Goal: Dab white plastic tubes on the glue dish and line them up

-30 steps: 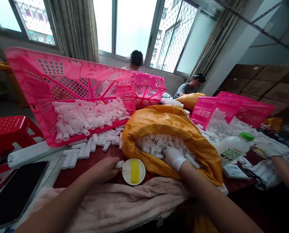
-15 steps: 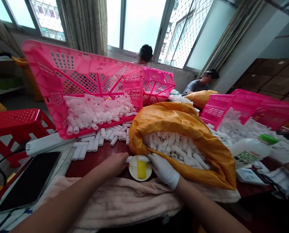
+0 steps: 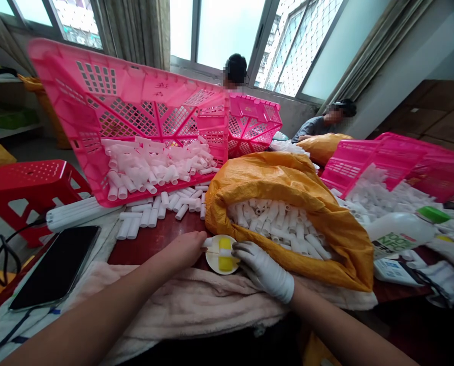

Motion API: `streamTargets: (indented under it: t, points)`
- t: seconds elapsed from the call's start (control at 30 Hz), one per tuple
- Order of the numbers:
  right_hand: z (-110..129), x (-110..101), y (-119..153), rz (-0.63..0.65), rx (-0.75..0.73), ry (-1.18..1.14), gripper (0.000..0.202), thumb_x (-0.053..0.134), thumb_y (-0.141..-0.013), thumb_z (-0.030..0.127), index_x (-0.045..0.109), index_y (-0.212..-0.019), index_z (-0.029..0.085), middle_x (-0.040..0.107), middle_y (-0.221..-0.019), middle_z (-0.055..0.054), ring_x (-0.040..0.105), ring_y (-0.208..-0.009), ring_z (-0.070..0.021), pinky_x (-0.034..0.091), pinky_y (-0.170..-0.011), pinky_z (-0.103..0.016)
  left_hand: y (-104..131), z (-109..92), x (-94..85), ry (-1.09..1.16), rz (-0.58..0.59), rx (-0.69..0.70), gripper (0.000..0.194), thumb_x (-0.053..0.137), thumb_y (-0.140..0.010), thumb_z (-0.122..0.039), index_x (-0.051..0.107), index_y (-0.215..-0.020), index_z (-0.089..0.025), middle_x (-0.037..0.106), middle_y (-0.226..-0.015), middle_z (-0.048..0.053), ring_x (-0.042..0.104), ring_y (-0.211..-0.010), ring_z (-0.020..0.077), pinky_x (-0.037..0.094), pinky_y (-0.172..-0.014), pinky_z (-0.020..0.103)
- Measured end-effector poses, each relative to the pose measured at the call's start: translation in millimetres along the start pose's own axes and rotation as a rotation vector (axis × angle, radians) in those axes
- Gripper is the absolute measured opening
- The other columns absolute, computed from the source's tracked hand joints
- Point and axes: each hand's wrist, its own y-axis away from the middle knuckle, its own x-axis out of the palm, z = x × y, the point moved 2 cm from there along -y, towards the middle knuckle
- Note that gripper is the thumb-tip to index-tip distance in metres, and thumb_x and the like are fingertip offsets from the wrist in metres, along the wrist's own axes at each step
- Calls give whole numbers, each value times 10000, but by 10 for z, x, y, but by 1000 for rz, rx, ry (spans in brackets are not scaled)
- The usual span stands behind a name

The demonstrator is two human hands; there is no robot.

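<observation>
My left hand [image 3: 186, 247], bare, has its fingers closed on a short white plastic tube [image 3: 207, 242], whose end shows at the left rim of a small round cream-coloured disc [image 3: 213, 262]. A yellow block [image 3: 225, 263] sits on this disc. Across the block lies another white tube [image 3: 226, 252]. At the disc's right side, my right hand [image 3: 265, 271], in a white glove, has its bent fingertips around the right end of that tube. An orange woven sack [image 3: 257, 175] gapes just beyond, full of similar white tubes [image 3: 284, 221].
A tilted pink crate [image 3: 135, 76] with white tubes stands back left, more tubes [image 3: 135, 223] spilled before it. A phone [image 3: 55, 269] lies left, a cloth [image 3: 166, 305] along the front edge. Rightward are a green-capped bottle [image 3: 402, 231] and a co-worker's gloved hand [image 3: 446, 250].
The tube on the yellow block now lies lower, across its middle. My right hand has shifted slightly right and down in view. My left hand still holds its tube; the whole view has tilted slightly.
</observation>
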Motion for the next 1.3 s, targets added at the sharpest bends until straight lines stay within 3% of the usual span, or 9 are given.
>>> streamTargets:
  t: [0.1, 0.23, 0.4, 0.63, 0.73, 0.87, 0.97, 1.13, 1.3]
  points:
    - [2, 1, -9, -42, 48, 40, 295, 452, -831, 179, 490, -1119, 124, 535, -1094, -145, 470, -1031, -232, 417, -898, -425, 3, 0, 5, -2, -2, -17, 119, 450, -808, -298, 501, -814, -191, 620, -843, 54, 594, -779, 203, 418, -643, 276]
    - [28, 32, 10, 72, -34, 110, 239, 492, -839, 208, 549, -1070, 181, 564, -1071, -99, 476, -1046, -230, 426, -886, -396, 3, 0, 13, 1, -24, -13, 132, 437, -819, -315, 491, -803, -196, 618, -836, 45, 590, -763, 192, 412, -632, 269]
    - [18, 55, 72, -1, 13, 114, 268, 458, -856, 152, 521, -1116, 176, 562, -1112, -98, 527, -967, -189, 461, -832, -340, -18, 21, 53, -28, -18, -33, 122, 449, -811, -307, 498, -815, -196, 619, -846, 49, 592, -783, 197, 413, -640, 272]
    - [216, 12, 22, 120, -238, -10, 167, 446, -869, 164, 597, -905, 225, 624, -1026, -25, 538, -920, -181, 441, -829, -360, 1, 17, 54, -33, -15, -72, 163, 431, -817, -324, 506, -839, -180, 621, -867, 77, 594, -803, 215, 423, -646, 289]
    - [190, -18, -71, -158, 21, -285, 177, 459, -860, 192, 555, -1003, 238, 594, -1049, -47, 537, -954, -175, 453, -835, -346, 25, -9, -16, -45, -56, -50, 177, 411, -824, -321, 510, -823, -175, 619, -854, 80, 583, -802, 217, 423, -663, 301]
    - [45, 73, -189, -530, 516, -746, 212, 485, -843, 317, 513, -1015, 194, 604, -837, -35, 565, -620, -127, 493, -556, -265, 64, -75, -136, -57, -171, 56, 121, 434, -808, -270, 513, -806, -178, 601, -853, 57, 545, -835, 197, 408, -727, 292]
    - [32, 74, -277, -572, 595, -882, 211, 516, -822, 331, 515, -989, 202, 590, -825, -17, 541, -567, -102, 483, -531, -245, 98, -114, -170, -29, -186, 118, 127, 427, -820, -279, 508, -826, -182, 595, -827, 43, 541, -793, 177, 401, -703, 271]
    - [214, -66, -416, -404, 242, -656, 119, 562, -798, 266, 570, -907, 220, 575, -1036, -43, 541, -977, -174, 439, -865, -316, 147, -193, -126, 34, -127, 191, 221, 401, -845, -395, 495, -857, -196, 613, -807, 25, 567, -706, 160, 393, -606, 243]
    - [221, 73, -530, -295, 510, -412, 322, 417, -868, 412, 537, -676, 184, 547, -592, 9, 509, -533, -117, 416, -513, -238, 171, -271, -115, -91, -123, 117, 338, 363, -846, -445, 544, -852, -160, 626, -755, 76, 589, -672, 197, 406, -592, 268]
